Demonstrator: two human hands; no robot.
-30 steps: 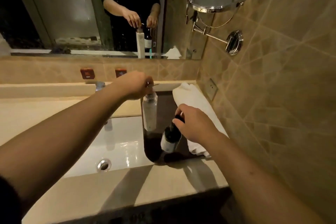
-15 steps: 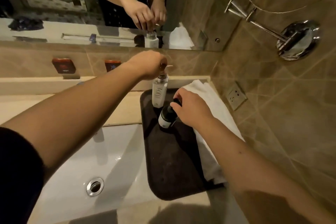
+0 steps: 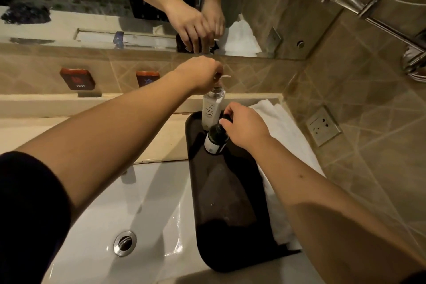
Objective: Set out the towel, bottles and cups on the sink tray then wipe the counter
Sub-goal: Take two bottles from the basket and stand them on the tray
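From the head view, your left hand (image 3: 200, 74) is closed around the pump top of the clear bottle (image 3: 211, 109), which stands upright at the far end of the dark tray (image 3: 227, 210). Your right hand (image 3: 245, 125) pinches the cap of the dark bottle (image 3: 216, 139), which stands on the tray just in front of the clear one, the two nearly touching. The white towel (image 3: 284, 129) lies folded along the tray's right edge, against the tiled wall. The tray sits at the right edge of the white sink (image 3: 143, 210), its near half bare.
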